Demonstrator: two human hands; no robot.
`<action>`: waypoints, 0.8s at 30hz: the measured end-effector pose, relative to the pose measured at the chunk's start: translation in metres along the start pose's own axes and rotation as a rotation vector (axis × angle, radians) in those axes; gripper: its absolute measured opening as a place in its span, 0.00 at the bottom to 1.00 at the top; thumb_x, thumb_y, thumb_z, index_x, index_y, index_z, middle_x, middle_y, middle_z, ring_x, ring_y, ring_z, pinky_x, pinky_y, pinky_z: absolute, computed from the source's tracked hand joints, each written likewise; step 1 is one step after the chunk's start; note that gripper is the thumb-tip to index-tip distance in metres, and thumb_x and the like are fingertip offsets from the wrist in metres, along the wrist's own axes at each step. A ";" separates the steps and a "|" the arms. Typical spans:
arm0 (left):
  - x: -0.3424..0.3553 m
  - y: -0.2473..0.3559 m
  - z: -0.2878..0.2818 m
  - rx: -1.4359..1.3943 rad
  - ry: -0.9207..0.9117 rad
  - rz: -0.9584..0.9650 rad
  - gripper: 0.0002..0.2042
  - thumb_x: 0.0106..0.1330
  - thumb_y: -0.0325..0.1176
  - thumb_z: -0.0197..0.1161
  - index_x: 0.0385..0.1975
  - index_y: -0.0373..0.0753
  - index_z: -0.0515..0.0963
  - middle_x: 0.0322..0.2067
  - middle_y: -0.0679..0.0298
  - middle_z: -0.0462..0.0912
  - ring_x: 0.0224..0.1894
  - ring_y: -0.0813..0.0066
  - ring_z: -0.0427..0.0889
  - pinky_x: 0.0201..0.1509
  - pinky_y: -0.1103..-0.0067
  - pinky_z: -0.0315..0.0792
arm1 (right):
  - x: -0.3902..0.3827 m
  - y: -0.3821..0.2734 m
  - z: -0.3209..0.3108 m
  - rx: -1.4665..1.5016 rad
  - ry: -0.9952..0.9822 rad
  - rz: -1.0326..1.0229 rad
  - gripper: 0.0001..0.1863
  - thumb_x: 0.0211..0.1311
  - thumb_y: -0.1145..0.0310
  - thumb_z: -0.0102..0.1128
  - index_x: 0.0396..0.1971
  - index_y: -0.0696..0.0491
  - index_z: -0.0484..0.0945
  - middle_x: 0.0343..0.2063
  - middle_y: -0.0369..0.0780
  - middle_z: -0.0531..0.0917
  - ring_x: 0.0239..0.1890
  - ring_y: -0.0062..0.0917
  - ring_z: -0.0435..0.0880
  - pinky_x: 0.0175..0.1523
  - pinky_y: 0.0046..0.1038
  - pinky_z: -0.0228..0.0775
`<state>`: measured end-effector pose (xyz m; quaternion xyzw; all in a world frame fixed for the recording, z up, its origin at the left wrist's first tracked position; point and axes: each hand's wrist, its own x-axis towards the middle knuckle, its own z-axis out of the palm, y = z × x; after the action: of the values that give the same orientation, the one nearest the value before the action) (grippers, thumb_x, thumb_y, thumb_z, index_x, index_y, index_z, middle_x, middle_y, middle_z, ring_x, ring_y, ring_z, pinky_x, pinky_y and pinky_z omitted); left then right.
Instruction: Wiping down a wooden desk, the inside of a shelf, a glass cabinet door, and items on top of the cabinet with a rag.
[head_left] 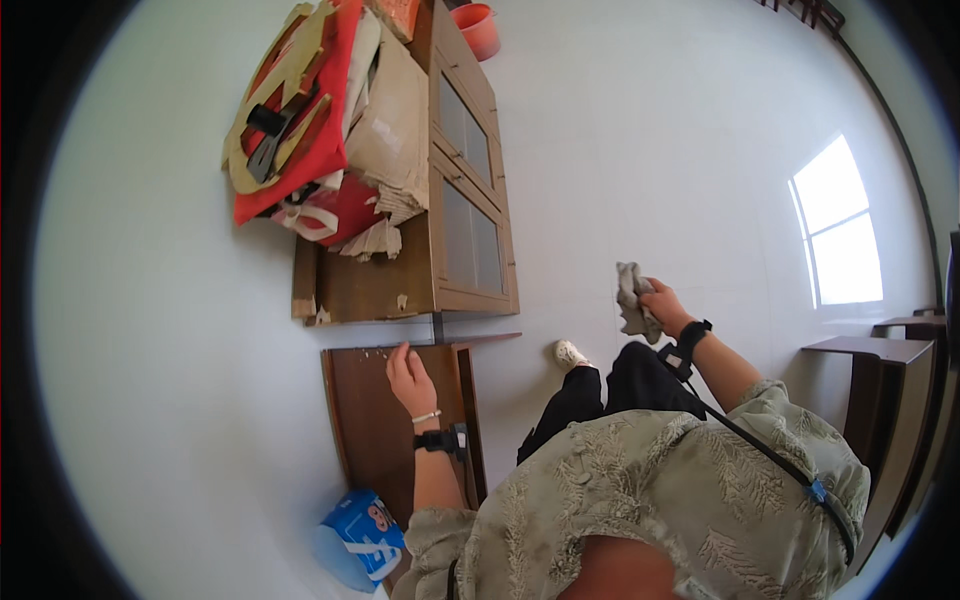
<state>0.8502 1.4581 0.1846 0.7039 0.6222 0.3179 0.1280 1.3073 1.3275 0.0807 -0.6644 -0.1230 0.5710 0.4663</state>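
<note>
My left hand reaches over the brown wooden top of a low piece of furniture, fingers stretched out and holding nothing. Whether its fingertips touch the surface I cannot tell. Small white crumbs are scattered beside those fingertips. Out to the right, my right hand is closed round a crumpled grey cloth, which hangs above the pale floor. Both wrists carry black straps, and the left one also has a light bracelet.
Ahead stands a wooden cabinet with glass doors, piled with flattened cardboard and red bags. A red bucket sits beyond it. A blue package lies near my left elbow. Dark furniture stands at right.
</note>
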 end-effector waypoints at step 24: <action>0.162 0.029 0.093 0.467 -0.412 0.267 0.29 0.68 0.50 0.48 0.64 0.38 0.64 0.65 0.47 0.60 0.63 0.45 0.62 0.63 0.57 0.55 | 0.296 -0.218 0.342 0.092 -0.209 -0.237 0.25 0.60 0.71 0.54 0.59 0.48 0.70 0.26 0.37 0.77 0.28 0.21 0.72 0.34 0.26 0.67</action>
<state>0.9336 1.6275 0.1769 0.8390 0.5415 0.0318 0.0433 1.1832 1.8141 0.0859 -0.5602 -0.2223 0.5830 0.5449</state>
